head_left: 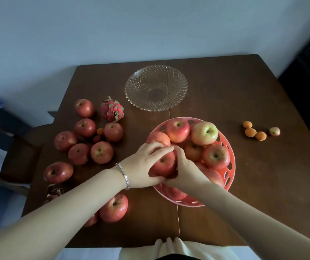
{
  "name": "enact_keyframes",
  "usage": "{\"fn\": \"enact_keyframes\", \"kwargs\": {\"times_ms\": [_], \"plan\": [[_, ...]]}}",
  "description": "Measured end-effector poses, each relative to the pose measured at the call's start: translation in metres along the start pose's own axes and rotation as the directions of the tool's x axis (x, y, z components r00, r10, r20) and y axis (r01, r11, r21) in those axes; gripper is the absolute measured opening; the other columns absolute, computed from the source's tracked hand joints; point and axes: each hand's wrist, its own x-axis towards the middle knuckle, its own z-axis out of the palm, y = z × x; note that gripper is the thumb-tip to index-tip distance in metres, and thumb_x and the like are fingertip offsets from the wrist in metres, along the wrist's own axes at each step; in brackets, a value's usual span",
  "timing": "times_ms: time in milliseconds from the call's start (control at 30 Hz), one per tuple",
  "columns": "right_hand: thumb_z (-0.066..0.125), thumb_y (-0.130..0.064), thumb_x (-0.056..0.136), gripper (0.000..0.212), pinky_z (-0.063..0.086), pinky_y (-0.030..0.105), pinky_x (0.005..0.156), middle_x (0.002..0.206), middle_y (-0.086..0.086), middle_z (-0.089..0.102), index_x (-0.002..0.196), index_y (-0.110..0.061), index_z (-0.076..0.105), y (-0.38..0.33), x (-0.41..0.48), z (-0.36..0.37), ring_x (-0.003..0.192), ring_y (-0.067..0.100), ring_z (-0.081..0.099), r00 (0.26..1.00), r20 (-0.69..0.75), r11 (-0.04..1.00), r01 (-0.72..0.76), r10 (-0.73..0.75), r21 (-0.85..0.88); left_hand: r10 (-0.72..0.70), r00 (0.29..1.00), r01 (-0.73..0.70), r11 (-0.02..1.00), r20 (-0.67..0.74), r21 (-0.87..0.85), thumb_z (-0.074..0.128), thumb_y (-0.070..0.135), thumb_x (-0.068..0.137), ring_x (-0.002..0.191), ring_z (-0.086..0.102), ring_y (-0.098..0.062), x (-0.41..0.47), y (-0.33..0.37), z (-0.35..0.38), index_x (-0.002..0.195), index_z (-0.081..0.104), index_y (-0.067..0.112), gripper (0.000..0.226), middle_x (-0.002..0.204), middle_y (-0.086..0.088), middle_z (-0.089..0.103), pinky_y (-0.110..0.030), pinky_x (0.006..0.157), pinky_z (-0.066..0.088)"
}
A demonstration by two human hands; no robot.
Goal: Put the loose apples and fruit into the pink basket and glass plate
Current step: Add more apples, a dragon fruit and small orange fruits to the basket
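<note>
The pink basket sits at the table's middle, piled with several red apples. Over its near left side, my left hand and my right hand both grip one red apple from opposite sides. The empty glass plate stands behind the basket. Several loose apples lie on the table to the left, with a dragon fruit behind them and one more apple under my left forearm. Several small orange fruits lie at the right.
The dark wooden table ends close to my body at the front. A small patterned object lies near the left edge. A chair stands left of the table. A wall is behind.
</note>
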Motion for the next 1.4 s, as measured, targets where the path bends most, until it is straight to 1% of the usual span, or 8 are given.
{"fn": "enact_keyframes", "kwargs": {"times_ms": [100,200,333,767,933,1100,1200,1400], "plan": [[0.074,-0.051,0.063,0.11,0.045,0.033,0.093,0.108,0.007,0.06,0.145,-0.016,0.01,0.001,-0.009,-0.005,0.104,0.023,0.055,0.996,0.062,0.955,-0.038,0.058,-0.294,-0.047,0.999,0.047,0.999,0.0,-0.017,0.071,0.043,0.068,0.117,0.038,-0.019,0.002,-0.003,0.004,0.137,0.027,0.04,0.082,0.136,0.002,0.039,-0.036,0.105,0.038],[0.072,-0.063,0.057,0.093,0.034,0.032,0.099,0.108,0.001,0.061,0.128,-0.015,0.034,0.002,-0.014,-0.009,0.109,0.023,0.052,0.991,0.113,0.846,0.003,0.068,-0.533,-0.035,0.999,0.034,0.998,-0.028,-0.06,0.071,0.04,0.063,0.108,0.036,-0.015,0.002,-0.003,0.006,0.133,0.03,0.041,0.081,0.132,0.0,0.042,-0.035,0.104,0.037],[0.069,-0.062,0.06,0.056,0.036,0.029,0.076,0.082,-0.006,0.054,0.092,-0.023,0.045,0.002,-0.013,-0.019,0.078,0.019,0.052,0.983,0.172,0.823,0.05,0.058,-0.566,-0.015,0.999,0.013,0.999,-0.049,-0.052,0.075,0.031,0.06,0.113,0.042,-0.026,0.003,-0.002,0.008,0.121,0.028,0.046,0.078,0.13,-0.002,0.044,-0.031,0.103,0.033],[0.07,-0.057,0.063,0.076,0.035,0.03,0.074,0.094,-0.004,0.047,0.124,-0.022,0.04,0.004,-0.009,-0.025,0.079,0.015,0.043,0.94,0.335,0.757,0.174,0.062,-0.63,0.005,0.999,-0.012,0.991,0.047,0.131,0.075,0.022,0.072,0.131,0.033,-0.023,-0.005,0.003,0.007,0.137,0.043,0.026,0.072,0.139,-0.003,0.038,-0.034,0.108,0.037],[0.07,-0.069,0.054,0.102,0.048,0.035,0.092,0.118,-0.004,0.051,0.135,-0.021,0.031,-0.003,0.002,-0.031,0.105,0.017,0.054,0.924,0.331,0.962,-0.113,0.194,-0.247,0.045,0.999,-0.045,0.992,0.004,0.117,0.078,0.019,0.068,0.13,0.035,-0.027,-0.008,0.002,0.012,0.134,0.047,0.024,0.073,0.138,-0.007,0.041,-0.042,0.107,0.039],[0.075,-0.056,0.062,0.074,0.053,0.032,0.08,0.101,-0.004,0.06,0.118,-0.017,0.046,-0.005,0.011,-0.02,0.089,0.014,0.059,0.95,0.257,0.984,-0.166,0.176,-0.062,-0.018,0.994,0.023,0.999,0.11,-0.042,0.073,0.042,0.063,0.125,0.031,-0.008,0.002,0.0,-0.008,0.133,0.047,0.024,0.077,0.135,0.004,0.043,-0.019,0.109,0.021],[0.072,-0.05,0.07,0.054,0.049,0.031,0.074,0.091,-0.003,0.06,0.108,-0.015,0.054,-0.003,0.015,-0.017,0.084,0.016,0.059,0.955,0.222,0.979,-0.201,0.198,-0.01,-0.101,0.995,0.104,0.976,0.025,-0.194,0.057,0.021,0.076,0.119,0.045,-0.01,0.011,-0.005,-0.021,0.125,0.053,0.021,0.049,0.12,0.006,0.051,-0.02,0.097,0.04],[0.07,-0.035,0.075,0.032,0.036,0.024,0.056,0.076,0.002,0.052,0.089,-0.009,0.057,-0.007,0.02,-0.014,0.066,0.013,0.047,0.936,0.227,0.942,-0.305,0.27,0.139,0.082,0.994,-0.098,0.962,0.074,0.255,0.042,-0.008,0.082,0.118,0.036,-0.025,0.022,-0.014,-0.02,0.13,0.052,0.023,0.058,0.139,-0.006,0.034,-0.033,0.095,0.045]]}}
